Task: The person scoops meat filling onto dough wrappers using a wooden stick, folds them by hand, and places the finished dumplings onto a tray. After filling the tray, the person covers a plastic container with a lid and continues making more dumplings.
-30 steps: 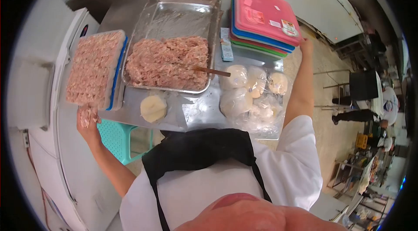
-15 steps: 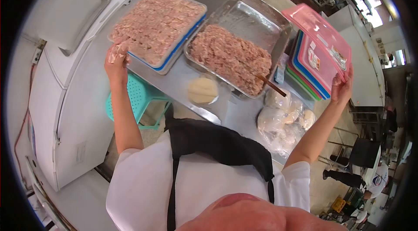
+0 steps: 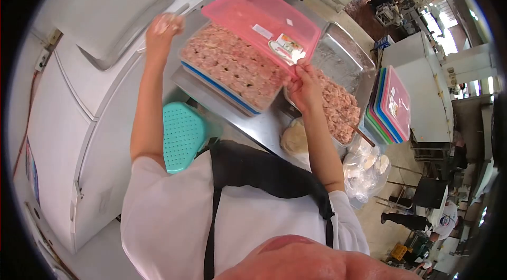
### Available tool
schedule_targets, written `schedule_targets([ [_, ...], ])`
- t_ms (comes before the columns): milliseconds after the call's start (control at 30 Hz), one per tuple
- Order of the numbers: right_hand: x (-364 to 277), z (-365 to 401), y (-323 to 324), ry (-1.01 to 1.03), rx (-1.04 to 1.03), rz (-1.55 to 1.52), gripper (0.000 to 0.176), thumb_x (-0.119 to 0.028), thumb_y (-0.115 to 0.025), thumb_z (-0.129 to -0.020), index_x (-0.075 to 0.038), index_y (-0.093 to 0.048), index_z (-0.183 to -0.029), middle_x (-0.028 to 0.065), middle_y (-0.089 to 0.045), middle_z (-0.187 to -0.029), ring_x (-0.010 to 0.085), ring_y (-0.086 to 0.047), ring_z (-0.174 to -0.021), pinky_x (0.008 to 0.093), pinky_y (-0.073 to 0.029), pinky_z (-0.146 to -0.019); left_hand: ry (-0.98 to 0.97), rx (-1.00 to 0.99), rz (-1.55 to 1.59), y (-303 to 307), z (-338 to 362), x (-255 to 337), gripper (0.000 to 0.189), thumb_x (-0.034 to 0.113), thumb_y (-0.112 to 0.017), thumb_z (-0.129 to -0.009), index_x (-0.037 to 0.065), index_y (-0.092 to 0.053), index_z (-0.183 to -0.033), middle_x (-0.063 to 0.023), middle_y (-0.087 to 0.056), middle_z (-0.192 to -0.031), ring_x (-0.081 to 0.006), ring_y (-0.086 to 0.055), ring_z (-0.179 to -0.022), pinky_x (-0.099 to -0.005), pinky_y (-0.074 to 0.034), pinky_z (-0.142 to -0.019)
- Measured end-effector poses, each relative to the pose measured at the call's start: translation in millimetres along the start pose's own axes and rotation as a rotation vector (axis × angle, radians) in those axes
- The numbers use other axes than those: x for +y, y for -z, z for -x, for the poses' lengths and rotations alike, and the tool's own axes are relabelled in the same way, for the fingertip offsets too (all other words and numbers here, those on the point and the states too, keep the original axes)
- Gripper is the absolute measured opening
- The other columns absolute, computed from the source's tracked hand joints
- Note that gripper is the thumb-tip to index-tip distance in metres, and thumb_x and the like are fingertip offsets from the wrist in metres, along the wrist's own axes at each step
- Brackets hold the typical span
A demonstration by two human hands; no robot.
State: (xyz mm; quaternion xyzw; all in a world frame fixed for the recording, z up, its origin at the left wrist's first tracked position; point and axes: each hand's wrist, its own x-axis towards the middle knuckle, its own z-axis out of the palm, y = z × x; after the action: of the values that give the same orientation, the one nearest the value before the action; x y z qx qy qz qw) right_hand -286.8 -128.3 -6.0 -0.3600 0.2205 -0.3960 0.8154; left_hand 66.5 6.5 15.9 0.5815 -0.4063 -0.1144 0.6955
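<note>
My right hand (image 3: 306, 87) is closed on the near right corner of a translucent pink plastic lid (image 3: 237, 13). The lid is tilted over the far side of a clear container of ground meat (image 3: 227, 63), whose surface is dotted with small holes. Under that container shows a blue edge. To the left, my left hand (image 3: 165, 25) is raised beside the container, apart from the lid, with pale residue on it; its fingers are blurred. A metal tray (image 3: 364, 61) with more ground meat (image 3: 335, 103) stands to the right, partly behind my right forearm.
Several stacked coloured lids (image 3: 388, 106) stand beyond the tray. A brown handle (image 3: 363, 135) sticks out of the meat. Plastic-wrapped pieces (image 3: 364, 169) and a pale round item (image 3: 294, 138) lie near the table edge. A turquoise stool (image 3: 182, 137) and white freezer (image 3: 63, 143) are at left.
My right hand has carried the pink lid from the stack leftwards, over the meat container. My left hand has come away from the container's edge and risen. The view has turned left.
</note>
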Motion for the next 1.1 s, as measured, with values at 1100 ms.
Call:
schedule_targets([
  [1100, -44, -109, 2, 0.638, 0.245, 1.869, 0.03, -0.024, -0.055, -0.089, -0.004, -0.06, -0.11, 0.0244, -0.062, -0.09, 0.0407, -0.06, -0.087, 0.0453, -0.047, -0.078, -0.129, -0.307, -0.111, -110, -144, -124, 0.016, 0.023, -0.063, -0.083, 0.007, -0.061, -0.085, -0.0098, -0.066, -0.082, -0.0296, -0.063, -0.079, -0.0368, -0.048, -0.074],
])
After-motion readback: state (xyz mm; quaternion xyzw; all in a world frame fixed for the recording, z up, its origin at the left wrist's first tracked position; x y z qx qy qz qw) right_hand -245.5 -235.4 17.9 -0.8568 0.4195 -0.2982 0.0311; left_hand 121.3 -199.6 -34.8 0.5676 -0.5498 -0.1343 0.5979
